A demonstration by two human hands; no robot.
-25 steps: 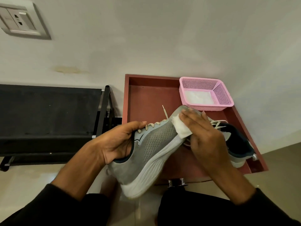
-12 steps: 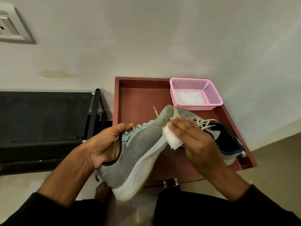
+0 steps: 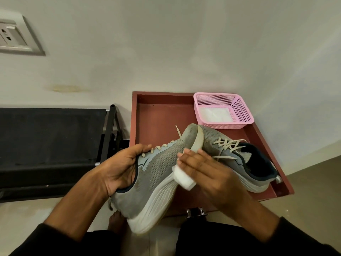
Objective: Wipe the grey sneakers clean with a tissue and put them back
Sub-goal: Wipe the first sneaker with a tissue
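Pink perforated plastic basket [image 3: 241, 111], far right on the red-brown wooden tray [image 3: 156, 115], holds white tissues [image 3: 215, 114]. Left hand [image 3: 118, 170] grips the raised grey mesh sneaker [image 3: 158, 169], toe scuffed; right hand [image 3: 208, 174], fingers straight, presses a folded white tissue [image 3: 182, 179] to its side. Second grey sneaker [image 3: 239, 159] rests on the tray.

left hand [image 3: 118, 170] curled gripping; right hand [image 3: 208, 174] fingers [image 3: 186, 157] flat, pressing.

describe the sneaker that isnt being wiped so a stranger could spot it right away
Find the red-brown tray against the wall, with a pink basket in its far corner. The grey sneaker lies flat in the tray, just in front of that basket. Unlike its twin, no hand holds it, and its dark opening faces up.
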